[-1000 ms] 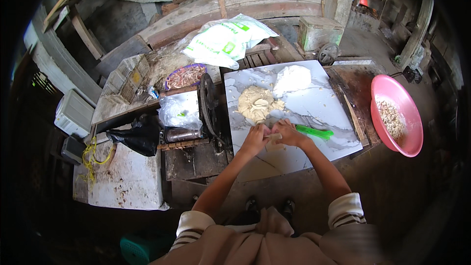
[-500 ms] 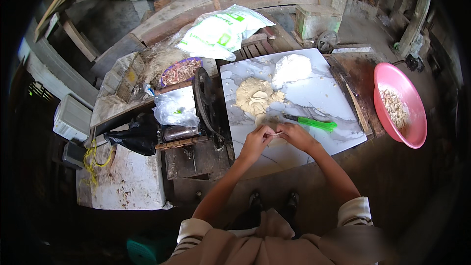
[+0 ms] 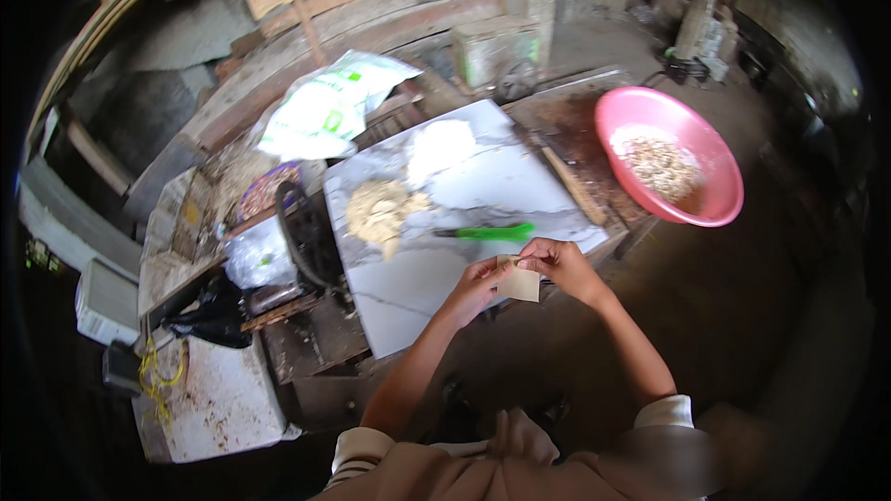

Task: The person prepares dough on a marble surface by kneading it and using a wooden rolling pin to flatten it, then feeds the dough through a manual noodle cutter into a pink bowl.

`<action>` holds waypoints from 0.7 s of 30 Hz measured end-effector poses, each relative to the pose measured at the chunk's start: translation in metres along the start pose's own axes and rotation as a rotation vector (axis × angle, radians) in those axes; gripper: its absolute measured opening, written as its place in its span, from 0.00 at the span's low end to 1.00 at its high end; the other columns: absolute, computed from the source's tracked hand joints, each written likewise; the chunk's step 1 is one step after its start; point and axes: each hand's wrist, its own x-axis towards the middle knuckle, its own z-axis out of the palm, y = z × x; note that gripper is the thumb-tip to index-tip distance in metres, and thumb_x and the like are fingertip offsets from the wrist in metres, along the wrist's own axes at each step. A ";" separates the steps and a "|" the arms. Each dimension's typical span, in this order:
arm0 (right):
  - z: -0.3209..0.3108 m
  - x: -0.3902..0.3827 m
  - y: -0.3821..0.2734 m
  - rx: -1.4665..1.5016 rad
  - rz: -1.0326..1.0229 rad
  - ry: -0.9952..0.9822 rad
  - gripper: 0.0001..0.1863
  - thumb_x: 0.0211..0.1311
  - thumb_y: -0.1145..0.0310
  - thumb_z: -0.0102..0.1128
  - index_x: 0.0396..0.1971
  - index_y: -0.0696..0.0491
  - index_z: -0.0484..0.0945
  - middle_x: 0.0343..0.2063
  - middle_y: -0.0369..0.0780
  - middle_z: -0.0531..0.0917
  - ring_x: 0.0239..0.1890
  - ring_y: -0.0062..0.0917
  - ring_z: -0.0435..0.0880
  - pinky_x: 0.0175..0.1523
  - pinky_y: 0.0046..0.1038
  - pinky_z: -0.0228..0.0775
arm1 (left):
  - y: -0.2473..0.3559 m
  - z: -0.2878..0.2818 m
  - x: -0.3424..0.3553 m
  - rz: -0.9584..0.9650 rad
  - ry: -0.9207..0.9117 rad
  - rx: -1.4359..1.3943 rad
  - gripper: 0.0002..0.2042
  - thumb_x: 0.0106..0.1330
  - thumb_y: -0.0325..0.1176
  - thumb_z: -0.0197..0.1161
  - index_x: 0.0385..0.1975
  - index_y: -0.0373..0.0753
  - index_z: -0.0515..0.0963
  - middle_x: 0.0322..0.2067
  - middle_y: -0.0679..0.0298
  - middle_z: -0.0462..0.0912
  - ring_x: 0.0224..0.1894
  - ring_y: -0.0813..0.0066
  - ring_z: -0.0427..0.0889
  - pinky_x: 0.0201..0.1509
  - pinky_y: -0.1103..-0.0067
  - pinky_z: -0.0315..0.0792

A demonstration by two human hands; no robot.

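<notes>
My left hand [image 3: 478, 288] and my right hand [image 3: 552, 264] pinch a thin beige square sheet [image 3: 519, 288] at its top edge, near the front of the marble-patterned board [image 3: 483, 172]. The sheet hangs between my fingers. Just beyond them a knife with a bright green handle [image 3: 497, 233] lies on the board. A torn heap of pale dough [image 3: 376, 213] sits at the board's left side, with a white mound [image 3: 441, 144] behind it; whether that is powder or a bag I cannot tell.
A pink basin [image 3: 715, 190] with pale pieces stands on boards at right. Behind lies a white sack [image 3: 329, 102]. Left are a machine's black wheel [image 3: 306, 237], plastic bags [image 3: 260, 255], a purple-rimmed container [image 3: 266, 188], a black bag [image 3: 200, 320] and a white appliance [image 3: 102, 306].
My view has turned toward the right, toward the pink basin. Both hands are now raised with the beige sheet hanging plainly between them, where earlier they were low on the board.
</notes>
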 end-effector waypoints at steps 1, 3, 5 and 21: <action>-0.016 -0.014 -0.001 0.016 0.074 0.042 0.06 0.55 0.73 0.59 0.30 0.59 0.76 0.22 0.36 0.79 0.25 0.14 0.74 0.33 0.19 0.68 | -0.008 0.020 0.008 -0.010 -0.016 -0.005 0.15 0.64 0.37 0.55 0.46 0.35 0.72 0.39 0.67 0.76 0.41 0.82 0.75 0.46 0.81 0.70; -0.050 -0.047 0.008 -0.059 0.123 0.176 0.05 0.56 0.73 0.58 0.30 0.59 0.76 0.22 0.36 0.79 0.24 0.13 0.73 0.32 0.19 0.68 | -0.030 0.063 0.030 -0.011 -0.041 -0.042 0.14 0.65 0.36 0.54 0.44 0.34 0.72 0.37 0.66 0.77 0.39 0.82 0.76 0.44 0.80 0.72; -0.086 -0.082 0.021 -0.134 0.125 0.347 0.07 0.58 0.71 0.57 0.33 0.58 0.75 0.22 0.33 0.80 0.23 0.13 0.74 0.29 0.20 0.68 | -0.054 0.110 0.051 0.002 -0.025 -0.035 0.13 0.65 0.36 0.54 0.44 0.34 0.73 0.36 0.66 0.77 0.38 0.82 0.76 0.43 0.80 0.73; -0.291 -0.236 0.062 0.565 0.114 0.742 0.11 0.55 0.79 0.56 0.40 0.60 0.72 0.34 0.38 0.78 0.37 0.19 0.77 0.43 0.23 0.74 | -0.129 0.365 0.168 0.026 -0.156 -0.121 0.18 0.68 0.36 0.48 0.53 0.31 0.66 0.49 0.58 0.72 0.51 0.73 0.72 0.56 0.76 0.66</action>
